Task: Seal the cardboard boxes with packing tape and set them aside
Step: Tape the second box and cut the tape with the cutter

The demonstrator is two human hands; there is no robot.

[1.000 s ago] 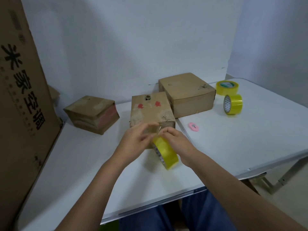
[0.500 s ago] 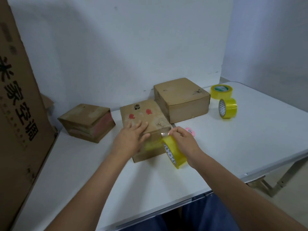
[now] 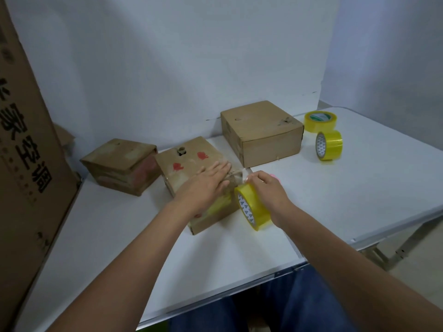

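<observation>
Fingers (image 3: 217, 172) flat on box (image 3: 191, 159); right hand (image 3: 266, 188) grips tape roll (image 3: 253, 208).

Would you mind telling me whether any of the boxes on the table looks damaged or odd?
Yes: the middle box, under the left hand, has a ragged hole punched through its top near the back edge. The right hand holds the tape roll beside it.
</observation>
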